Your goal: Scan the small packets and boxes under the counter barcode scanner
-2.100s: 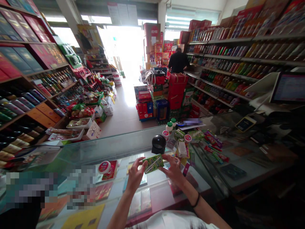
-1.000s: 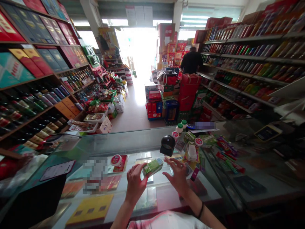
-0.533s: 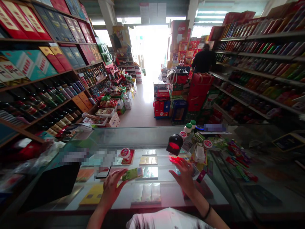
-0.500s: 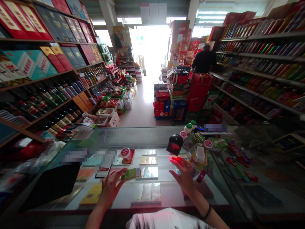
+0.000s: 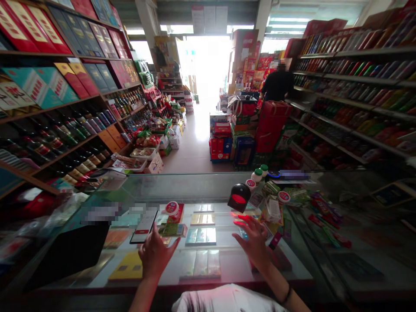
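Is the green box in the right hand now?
No, the green box is beyond the left hand, well apart from the right hand, whose fingers are spread near the black scanner.

Left hand [image 5: 156, 255] just beside a green box [image 5: 173, 229]

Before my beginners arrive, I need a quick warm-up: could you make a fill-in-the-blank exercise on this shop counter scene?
1. The hand nearer the green box is the ____ one.
2. The window of the black scanner glows ____.
3. The arm with a dark band is the ____ one.
4. The number of white bottles with green caps is ____.

Missing words: left; red; right; two.
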`<state>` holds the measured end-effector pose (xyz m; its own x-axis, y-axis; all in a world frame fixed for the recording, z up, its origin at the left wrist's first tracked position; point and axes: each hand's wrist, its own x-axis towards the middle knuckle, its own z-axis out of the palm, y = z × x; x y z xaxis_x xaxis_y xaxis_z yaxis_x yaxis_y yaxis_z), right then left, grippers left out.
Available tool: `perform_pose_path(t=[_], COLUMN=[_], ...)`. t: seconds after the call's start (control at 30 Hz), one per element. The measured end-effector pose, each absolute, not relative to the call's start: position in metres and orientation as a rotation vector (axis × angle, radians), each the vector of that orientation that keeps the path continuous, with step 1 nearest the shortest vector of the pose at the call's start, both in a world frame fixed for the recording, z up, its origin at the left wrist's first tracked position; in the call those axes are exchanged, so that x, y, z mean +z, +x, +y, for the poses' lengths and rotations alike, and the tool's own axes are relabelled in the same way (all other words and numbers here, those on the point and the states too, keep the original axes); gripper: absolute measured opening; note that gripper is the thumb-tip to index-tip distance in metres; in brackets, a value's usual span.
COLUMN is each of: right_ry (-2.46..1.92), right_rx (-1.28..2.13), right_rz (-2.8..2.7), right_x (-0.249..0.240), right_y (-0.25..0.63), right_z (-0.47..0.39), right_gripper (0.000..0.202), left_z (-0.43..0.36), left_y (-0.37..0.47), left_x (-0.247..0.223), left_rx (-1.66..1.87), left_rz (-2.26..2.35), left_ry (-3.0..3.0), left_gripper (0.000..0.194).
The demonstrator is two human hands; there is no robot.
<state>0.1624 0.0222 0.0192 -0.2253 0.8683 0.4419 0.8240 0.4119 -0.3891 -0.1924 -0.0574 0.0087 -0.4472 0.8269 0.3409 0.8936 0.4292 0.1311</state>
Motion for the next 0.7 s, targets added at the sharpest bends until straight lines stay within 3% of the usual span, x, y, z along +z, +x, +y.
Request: perform_pose_path(t=[0.1, 0.43, 0.7], right_ry=[-1.44, -1.482, -1.568], right_rx=[0.104, 0.087, 0.068], right_rz=[-2.051, -2.006, -2.024], right_x=[0.022, 0.018, 0.018], right_y=[0.163, 0.167, 0.181], right_z=[0.021, 0.018, 0.019], right_gripper=[0.034, 0.029, 0.03], left_z=[-0.053, -0.021, -0.013], left_y=[-0.159, -0.145, -0.128], left_x=[0.008, 0.009, 0.011], left_rx=[-0.412, -0.471, -0.647], left_rz=[-2.539, -2.605, -2.45], left_ry=[-1.32, -1.183, -1.193], left_gripper=[0.119, 0.093, 0.109])
